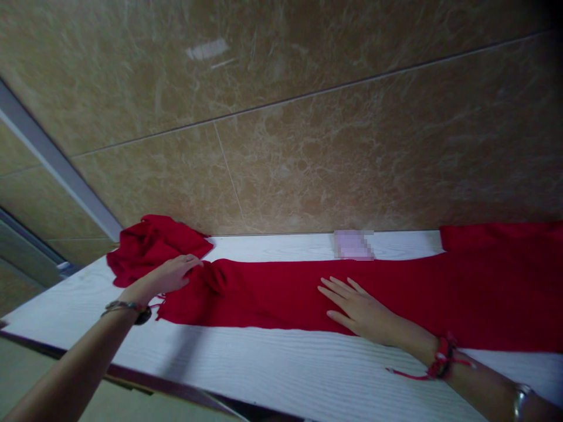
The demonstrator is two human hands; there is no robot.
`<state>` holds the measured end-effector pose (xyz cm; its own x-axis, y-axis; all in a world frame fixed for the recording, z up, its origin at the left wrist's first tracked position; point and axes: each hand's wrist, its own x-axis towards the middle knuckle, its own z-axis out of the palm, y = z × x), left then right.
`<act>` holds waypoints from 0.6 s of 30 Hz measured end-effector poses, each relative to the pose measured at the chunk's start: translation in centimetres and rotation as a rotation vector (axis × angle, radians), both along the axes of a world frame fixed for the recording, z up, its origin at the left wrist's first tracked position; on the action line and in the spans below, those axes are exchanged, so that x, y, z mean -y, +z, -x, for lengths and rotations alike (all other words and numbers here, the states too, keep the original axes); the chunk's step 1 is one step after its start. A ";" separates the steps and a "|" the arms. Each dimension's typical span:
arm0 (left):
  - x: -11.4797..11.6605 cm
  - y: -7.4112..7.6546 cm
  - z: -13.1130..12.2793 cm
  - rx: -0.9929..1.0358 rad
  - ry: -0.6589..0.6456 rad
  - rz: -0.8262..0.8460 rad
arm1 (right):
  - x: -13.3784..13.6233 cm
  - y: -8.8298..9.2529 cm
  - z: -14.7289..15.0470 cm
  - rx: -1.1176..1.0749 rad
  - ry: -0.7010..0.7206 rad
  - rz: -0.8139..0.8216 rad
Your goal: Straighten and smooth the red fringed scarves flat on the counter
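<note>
- Wear a silver bracelet on the right forearm, and nearer the hand a red cord bracelet with loose ends hanging.
- Wear a dark bracelet on the left wrist.
- See the front edge of a white, wood-grained table running along below, with pale floor showing past it at lower left.
- Have the right hand palm down on the long red cloth, fingers spread wide and fairly straight, gripping nothing.
- Have the left hand at the left end of the same cloth, fingers loosely bent and pointing toward its far edge; cannot tell whether any cloth is pinched beneath.
- Find the long red cloth stretched lengthwise across the table, mostly flat between the hands, rumpled into small ridges just beside the left fingers, with fringe at its left end.
- Notice it broadening at the right, where a corner reaches back near the wall, and running out of view.
- See a crumpled red bundle just beyond the left hand, heaped on the table's far left part; cannot tell whether it joins the long cloth.
- Spot a pinkish, pixelated item just behind the cloth's far edge, too masked to identify.
- Face a brown marbled tile wall at the back, with a pale strip slanting down it at left.
</note>
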<state>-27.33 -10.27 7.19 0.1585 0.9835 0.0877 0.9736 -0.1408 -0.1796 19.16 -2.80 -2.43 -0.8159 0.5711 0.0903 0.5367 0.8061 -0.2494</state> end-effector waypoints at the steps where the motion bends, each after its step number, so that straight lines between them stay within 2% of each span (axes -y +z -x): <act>1: 0.5 -0.6 -0.1 -0.002 -0.034 0.033 | 0.0 0.0 0.0 0.000 -0.002 0.002; 3: 1.1 -1.9 -0.8 -0.041 -0.074 0.079 | 0.1 0.1 0.0 0.007 -0.005 0.003; 6: 1.2 -3.0 -1.9 -0.119 -0.028 0.065 | 0.1 0.0 0.0 0.014 -0.011 -0.001; 10: 0.5 -3.5 -2.6 -0.183 0.011 -0.025 | 0.0 -0.1 0.0 -0.010 -0.004 -0.003; 15: 0.0 -4.5 -3.1 -0.058 0.088 -0.146 | 0.0 -0.1 0.0 -0.015 0.004 -0.008; 18: -0.1 -3.7 -2.7 -0.016 0.130 -0.211 | 0.1 0.0 0.0 -0.009 -0.001 -0.010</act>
<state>-24.66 -10.19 3.51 0.0348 0.9559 0.2917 0.9780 0.0275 -0.2070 19.19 -2.85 -2.43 -0.8143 0.5712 0.1036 0.5354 0.8079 -0.2461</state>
